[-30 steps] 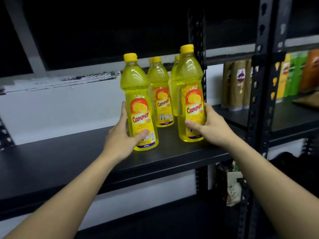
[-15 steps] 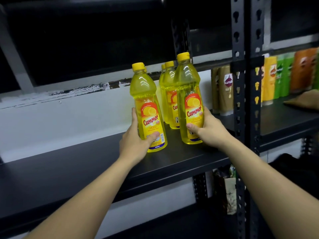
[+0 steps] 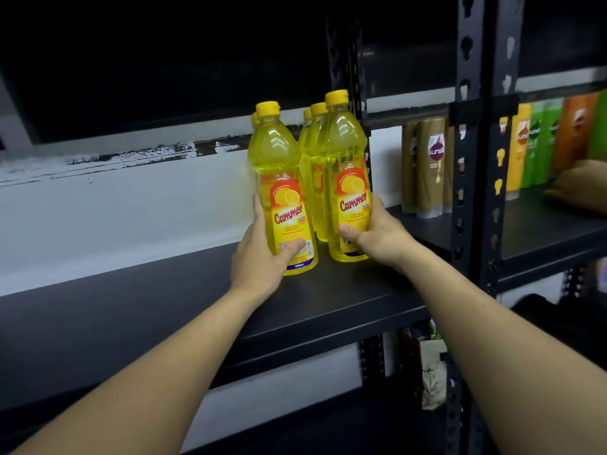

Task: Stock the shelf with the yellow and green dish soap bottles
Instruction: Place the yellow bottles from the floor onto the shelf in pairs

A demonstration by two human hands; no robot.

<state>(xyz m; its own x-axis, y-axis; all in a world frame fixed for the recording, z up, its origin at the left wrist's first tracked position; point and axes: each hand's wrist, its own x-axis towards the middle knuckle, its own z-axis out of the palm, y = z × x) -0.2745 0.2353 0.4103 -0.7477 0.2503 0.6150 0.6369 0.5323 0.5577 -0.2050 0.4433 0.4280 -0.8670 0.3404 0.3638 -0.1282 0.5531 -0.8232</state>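
Fingers point(image 3: 294, 249) apparently around yellow bottles point(image 3: 277, 152)

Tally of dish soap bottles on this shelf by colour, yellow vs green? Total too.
Yellow dish soap bottles: 5. The left hand grips one, the right hand grips one, and 3 stand behind them, partly hidden.
Green dish soap bottles: 0 in view.
Total: 5

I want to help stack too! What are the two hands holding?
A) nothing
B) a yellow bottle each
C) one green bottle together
B: the left hand grips the left yellow bottle and the right hand grips the right yellow bottle, both upright on the shelf.
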